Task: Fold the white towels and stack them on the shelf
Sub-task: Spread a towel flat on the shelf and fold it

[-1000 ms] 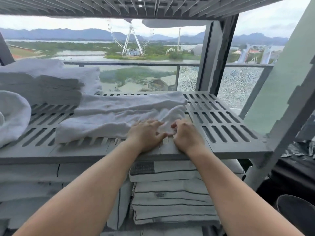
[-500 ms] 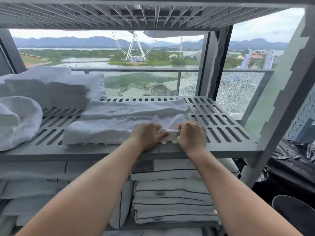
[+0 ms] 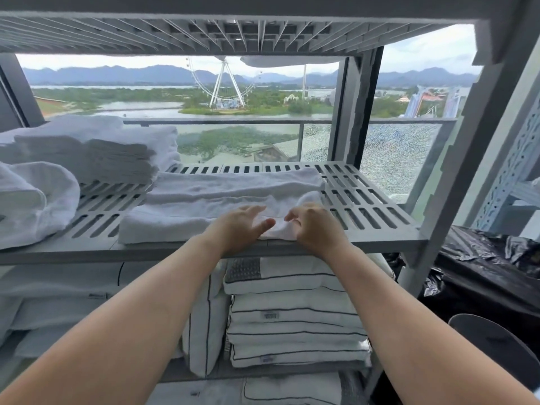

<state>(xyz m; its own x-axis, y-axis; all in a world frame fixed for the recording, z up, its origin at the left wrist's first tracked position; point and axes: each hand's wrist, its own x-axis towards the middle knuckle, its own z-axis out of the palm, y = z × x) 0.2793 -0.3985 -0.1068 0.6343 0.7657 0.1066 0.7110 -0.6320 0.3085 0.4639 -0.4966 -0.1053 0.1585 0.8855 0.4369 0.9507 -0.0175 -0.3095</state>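
A long white towel [image 3: 204, 211], folded lengthwise into a strip, lies across the grey slatted shelf [image 3: 371, 206] in front of me. At the towel's right end, near the shelf's front edge, my left hand [image 3: 241, 226] rests on the cloth with its fingers spread. My right hand [image 3: 317, 226] sits beside it, fingers curled around the towel's right end. A stack of folded white towels [image 3: 102, 150] stands at the back left of the same shelf.
A loose, bunched white towel [image 3: 38, 200] lies at the shelf's left end. Striped white pillows [image 3: 292, 317] fill the shelf below. Another slatted shelf [image 3: 233, 33] hangs close overhead. A grey upright post [image 3: 455, 171] and black plastic bags [image 3: 482, 273] stand at the right.
Both hands pinched the towel's right end half a second ago; my left hand has since opened and lies flat. The camera has moved closer to the shelf.
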